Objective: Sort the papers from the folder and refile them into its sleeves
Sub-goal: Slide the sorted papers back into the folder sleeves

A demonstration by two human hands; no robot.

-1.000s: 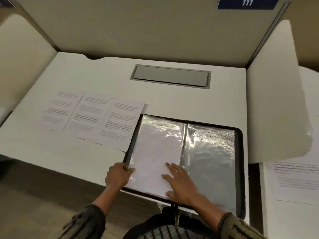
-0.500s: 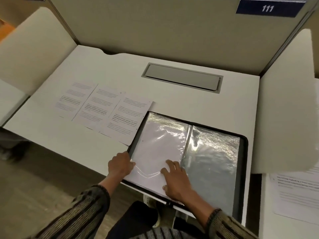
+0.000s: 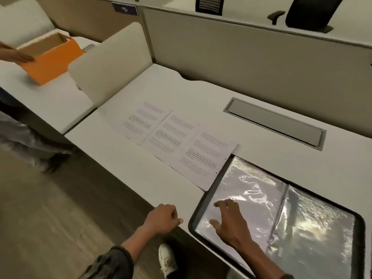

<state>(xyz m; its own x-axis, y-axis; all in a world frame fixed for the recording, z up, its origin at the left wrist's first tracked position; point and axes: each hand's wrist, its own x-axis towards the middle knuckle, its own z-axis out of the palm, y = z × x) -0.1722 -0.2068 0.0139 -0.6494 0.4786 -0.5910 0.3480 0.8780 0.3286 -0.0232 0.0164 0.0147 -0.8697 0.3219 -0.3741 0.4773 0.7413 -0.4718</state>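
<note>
The folder [image 3: 202, 202] lies open on the desk [image 3: 120, 158], its near edge at the desk's front edge, right in front of the person. From where I stand, the job looks barely past its start. The folder's left sleeve [image 3: 253, 190] seems to hold a pale sheet under the shiny plastic, though the glare stops me reading it. The right sleeve [image 3: 316, 228] shows dark and looks empty.

Three printed papers [image 3: 171, 135] are laid out in an overlapping row running away from the folder's far left corner. The nearest paper [image 3: 205, 158] lies against the folder's left border, and I cannot tell whether its edge slips beneath. I take these to be sorted and waiting, so most of the refiling is left: each one has to go into a sleeve.

The right hand [image 3: 231, 224] lies flat on the left sleeve with fingers spread and grasps nothing, pressing or smoothing the plastic. The left hand [image 3: 162, 218] sits at the desk's edge just left of the folder, clenched loosely, with nothing visible inside it.

Beyond the folder a grey hatch [image 3: 275, 123] is set into the desk. Far to the folder's left, past a divider, someone else's hand touches an orange box [image 3: 54, 59].
</note>
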